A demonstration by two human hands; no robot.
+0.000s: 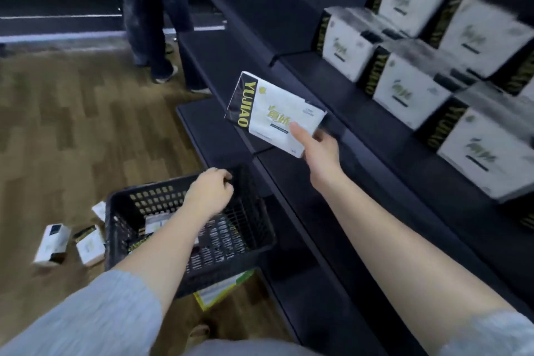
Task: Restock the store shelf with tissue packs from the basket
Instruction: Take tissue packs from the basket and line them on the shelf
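- The right hand (319,147) grasped a white tissue pack (274,113) by its lower corner, thumb on its face, holding it in the air in front of the dark shelf (361,130)
- The left hand (209,192) curled round the far rim of the black basket (254,237)
- More packs (404,89) stood stacked on the shelf to the right
- Loose packs (86,244) lay on the wooden floor (72,124) left of the basket

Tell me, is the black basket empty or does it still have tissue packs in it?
Not empty. At least one white pack shows inside the basket, under the left hand gripping its rim.
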